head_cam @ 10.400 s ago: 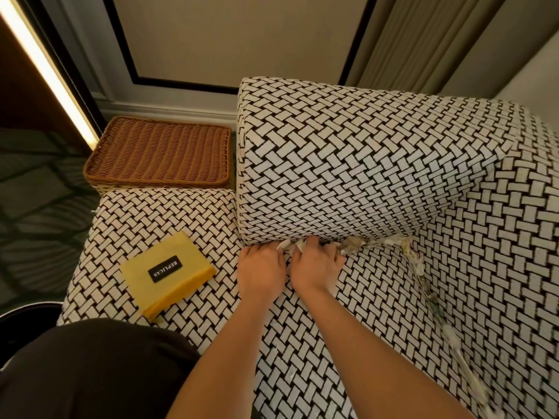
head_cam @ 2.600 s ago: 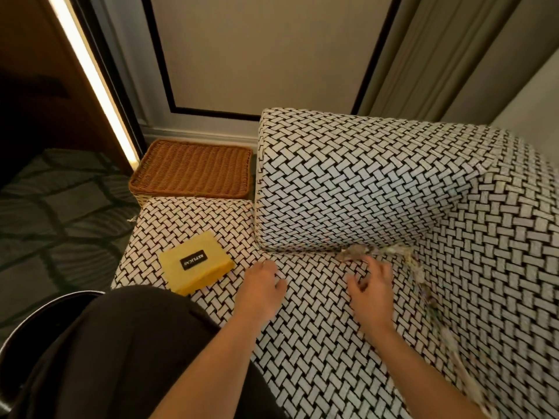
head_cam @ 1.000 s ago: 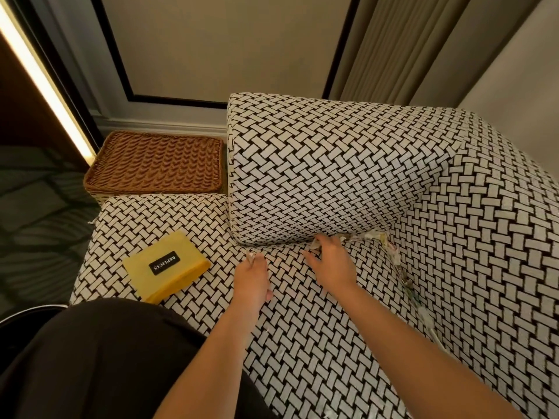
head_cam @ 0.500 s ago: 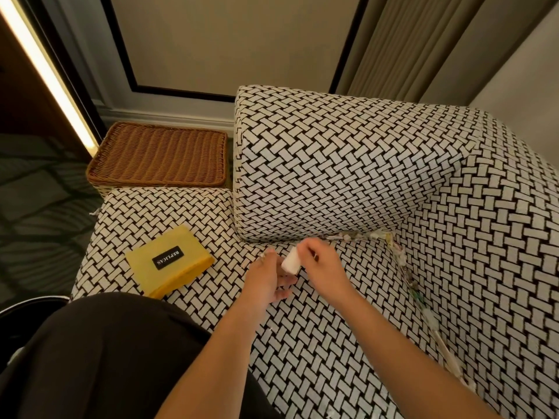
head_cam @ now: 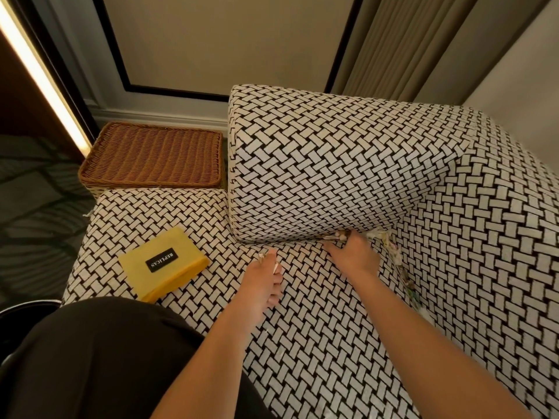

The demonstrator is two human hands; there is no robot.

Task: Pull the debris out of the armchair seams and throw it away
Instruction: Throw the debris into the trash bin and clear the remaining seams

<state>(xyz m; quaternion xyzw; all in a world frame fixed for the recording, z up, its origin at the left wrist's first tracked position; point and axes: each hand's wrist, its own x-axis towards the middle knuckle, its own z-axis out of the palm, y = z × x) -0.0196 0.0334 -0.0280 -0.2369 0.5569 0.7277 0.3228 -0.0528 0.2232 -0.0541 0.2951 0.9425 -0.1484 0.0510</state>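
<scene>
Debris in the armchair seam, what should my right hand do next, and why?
Probably pinch the clump of debris at the fingertips of your right hand and pull it out of the seam. A trail of litter lines the seam beyond it, and your left hand already holds scraps, so it can take this piece.

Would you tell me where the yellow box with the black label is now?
In the head view, the yellow box lies on the seat, left of the left hand and in front of the wicker basket.
</scene>
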